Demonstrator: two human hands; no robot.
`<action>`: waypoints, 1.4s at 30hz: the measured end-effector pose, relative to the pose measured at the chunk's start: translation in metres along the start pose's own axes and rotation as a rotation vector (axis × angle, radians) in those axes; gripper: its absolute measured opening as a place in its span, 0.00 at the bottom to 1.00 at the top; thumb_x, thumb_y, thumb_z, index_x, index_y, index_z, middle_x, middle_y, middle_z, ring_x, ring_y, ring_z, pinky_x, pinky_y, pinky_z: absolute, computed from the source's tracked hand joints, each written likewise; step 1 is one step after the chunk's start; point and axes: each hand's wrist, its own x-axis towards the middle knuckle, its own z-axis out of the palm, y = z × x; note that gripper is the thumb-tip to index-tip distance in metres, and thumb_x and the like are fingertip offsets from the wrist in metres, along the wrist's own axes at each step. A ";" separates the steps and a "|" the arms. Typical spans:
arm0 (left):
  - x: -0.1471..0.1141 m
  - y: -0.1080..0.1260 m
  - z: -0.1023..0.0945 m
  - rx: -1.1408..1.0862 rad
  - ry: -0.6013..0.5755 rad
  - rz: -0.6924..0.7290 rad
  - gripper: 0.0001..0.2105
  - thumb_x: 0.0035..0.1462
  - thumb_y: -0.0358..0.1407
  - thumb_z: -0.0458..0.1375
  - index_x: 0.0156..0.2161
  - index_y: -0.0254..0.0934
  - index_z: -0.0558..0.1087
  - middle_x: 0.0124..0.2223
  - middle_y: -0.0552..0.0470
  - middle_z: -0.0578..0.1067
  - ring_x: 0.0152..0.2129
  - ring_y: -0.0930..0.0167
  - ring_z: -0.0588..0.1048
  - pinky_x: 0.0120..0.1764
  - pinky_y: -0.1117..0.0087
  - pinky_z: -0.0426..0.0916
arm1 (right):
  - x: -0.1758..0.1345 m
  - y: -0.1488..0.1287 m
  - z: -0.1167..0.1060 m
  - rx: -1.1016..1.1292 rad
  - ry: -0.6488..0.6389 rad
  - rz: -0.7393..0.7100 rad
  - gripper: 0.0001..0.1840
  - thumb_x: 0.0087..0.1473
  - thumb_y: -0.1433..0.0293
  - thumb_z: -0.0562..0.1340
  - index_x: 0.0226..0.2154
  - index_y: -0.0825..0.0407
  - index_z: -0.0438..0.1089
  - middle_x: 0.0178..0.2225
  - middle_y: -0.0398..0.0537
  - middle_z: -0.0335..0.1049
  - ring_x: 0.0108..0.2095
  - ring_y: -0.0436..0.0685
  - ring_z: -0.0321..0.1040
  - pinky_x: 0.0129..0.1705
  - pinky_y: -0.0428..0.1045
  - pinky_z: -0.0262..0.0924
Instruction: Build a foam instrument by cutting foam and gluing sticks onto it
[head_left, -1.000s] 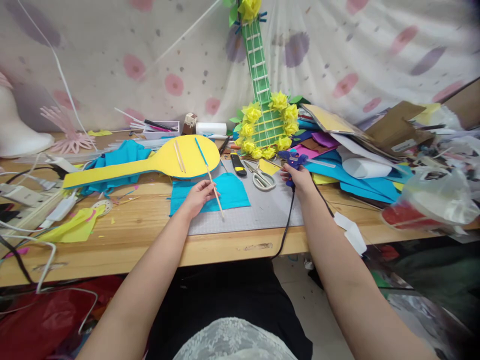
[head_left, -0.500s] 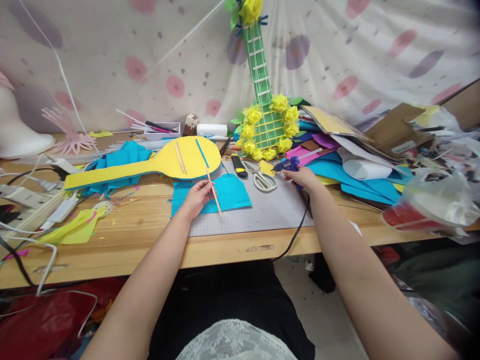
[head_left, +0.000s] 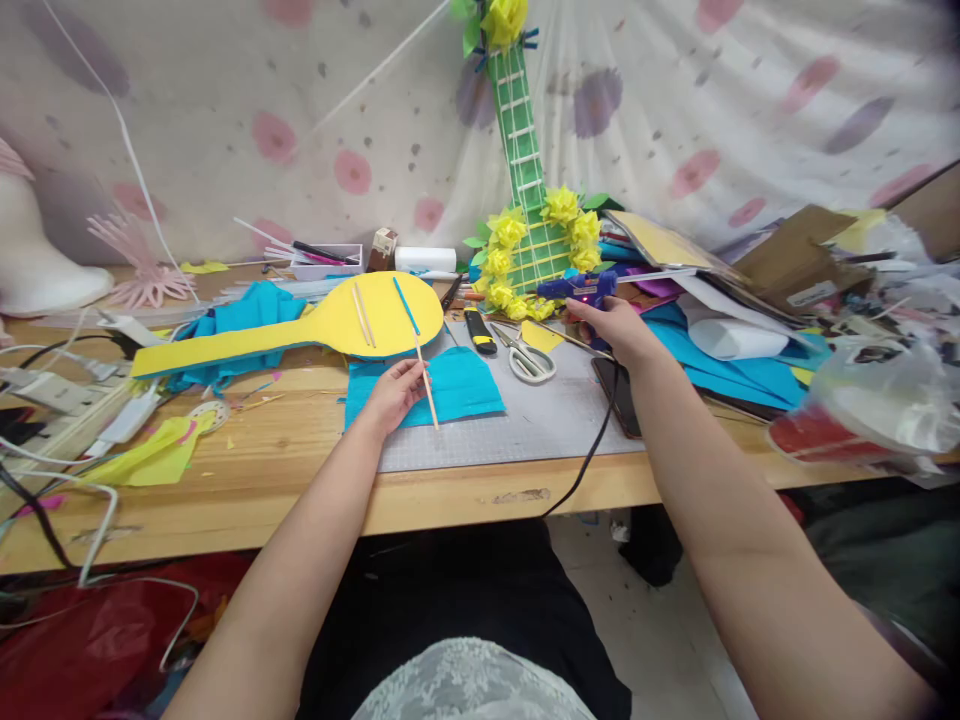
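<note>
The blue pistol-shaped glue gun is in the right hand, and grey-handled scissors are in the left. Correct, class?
No: in the head view, the left hand holds a thin pale stick; the scissors lie on the grey gridded mat. The right hand does hold the glue gun.

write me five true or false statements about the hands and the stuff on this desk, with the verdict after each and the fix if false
1. The right hand holds a blue glue gun. True.
2. The left hand holds the scissors. False: it holds a thin tan stick; the scissors lie on the gray cutting mat.
3. The box cutter lies left of the scissors in the view. True.
4. The flowers on the green guitar-shaped craft are red. False: they are yellow.
5. Two pale sticks lie on the yellow guitar-shaped cutout. True.
</note>
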 end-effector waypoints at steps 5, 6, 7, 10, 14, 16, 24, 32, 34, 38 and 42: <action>0.001 0.004 0.003 -0.101 0.093 -0.010 0.07 0.44 0.32 0.63 0.29 0.32 0.70 0.22 0.56 0.70 0.20 0.80 0.69 0.24 0.79 0.64 | -0.021 -0.015 0.033 0.230 -0.528 -0.115 0.21 0.45 0.53 0.61 0.26 0.56 0.69 0.16 0.42 0.60 0.17 0.45 0.53 0.18 0.43 0.47; 0.001 0.005 0.003 -0.120 0.101 -0.003 0.07 0.44 0.32 0.62 0.29 0.32 0.70 0.22 0.56 0.70 0.19 0.80 0.69 0.24 0.80 0.64 | -0.024 -0.017 0.041 0.224 -0.619 -0.119 0.21 0.45 0.53 0.61 0.26 0.57 0.69 0.16 0.42 0.60 0.17 0.45 0.54 0.18 0.43 0.47; 0.001 0.005 0.003 -0.138 0.108 0.006 0.06 0.45 0.32 0.62 0.29 0.32 0.70 0.22 0.56 0.70 0.19 0.80 0.69 0.23 0.80 0.64 | -0.026 -0.018 0.047 0.214 -0.685 -0.120 0.21 0.45 0.53 0.61 0.26 0.57 0.69 0.17 0.42 0.60 0.18 0.45 0.54 0.19 0.43 0.48; 0.001 0.006 0.002 -0.175 0.126 0.030 0.05 0.46 0.31 0.61 0.28 0.32 0.69 0.22 0.56 0.69 0.18 0.81 0.68 0.23 0.81 0.64 | -0.028 -0.019 0.064 0.164 -0.795 -0.121 0.22 0.45 0.53 0.60 0.24 0.57 0.69 0.17 0.42 0.61 0.18 0.45 0.54 0.19 0.43 0.48; 0.003 0.005 0.001 -0.209 0.157 0.039 0.04 0.48 0.31 0.60 0.28 0.31 0.69 0.21 0.56 0.70 0.18 0.81 0.68 0.22 0.81 0.65 | -0.031 -0.020 0.074 0.081 -0.877 -0.108 0.22 0.44 0.53 0.62 0.22 0.58 0.69 0.16 0.41 0.60 0.17 0.44 0.54 0.19 0.42 0.48; 0.004 0.005 0.001 -0.226 0.166 0.047 0.03 0.48 0.30 0.59 0.27 0.31 0.70 0.21 0.56 0.70 0.18 0.81 0.69 0.22 0.81 0.65 | -0.032 -0.019 0.076 0.087 -0.882 -0.106 0.22 0.44 0.54 0.62 0.20 0.58 0.68 0.16 0.41 0.59 0.16 0.43 0.53 0.18 0.42 0.48; 0.005 0.005 0.000 -0.205 0.134 0.104 0.07 0.43 0.33 0.63 0.27 0.32 0.69 0.23 0.56 0.70 0.19 0.80 0.69 0.22 0.80 0.64 | -0.024 0.009 0.091 0.712 -0.481 0.129 0.18 0.44 0.55 0.63 0.28 0.54 0.67 0.29 0.46 0.69 0.28 0.50 0.68 0.28 0.46 0.64; 0.018 -0.005 0.002 0.009 0.077 0.177 0.15 0.35 0.39 0.66 0.28 0.34 0.69 0.25 0.57 0.70 0.23 0.77 0.71 0.34 0.70 0.70 | -0.007 0.022 0.119 0.950 -0.241 0.319 0.15 0.46 0.61 0.64 0.33 0.51 0.61 0.29 0.44 0.71 0.30 0.53 0.72 0.33 0.51 0.69; 0.024 -0.006 0.003 0.047 0.080 0.201 0.15 0.34 0.40 0.67 0.27 0.34 0.69 0.25 0.58 0.69 0.23 0.77 0.71 0.35 0.69 0.70 | 0.001 0.023 0.124 0.963 -0.202 0.309 0.15 0.45 0.61 0.64 0.33 0.51 0.61 0.27 0.43 0.70 0.28 0.52 0.72 0.33 0.49 0.70; 0.038 -0.006 0.003 0.091 0.063 0.209 0.15 0.35 0.40 0.66 0.27 0.34 0.68 0.25 0.58 0.69 0.23 0.77 0.70 0.36 0.68 0.70 | 0.013 0.027 0.127 0.992 -0.146 0.276 0.17 0.43 0.61 0.65 0.32 0.51 0.61 0.26 0.41 0.70 0.27 0.50 0.71 0.33 0.48 0.69; 0.053 -0.004 0.002 0.102 0.090 0.225 0.14 0.37 0.38 0.66 0.27 0.34 0.68 0.24 0.58 0.69 0.22 0.78 0.70 0.35 0.69 0.70 | 0.019 0.032 0.124 0.949 -0.125 0.256 0.17 0.41 0.61 0.67 0.30 0.52 0.62 0.24 0.41 0.69 0.25 0.49 0.70 0.30 0.46 0.68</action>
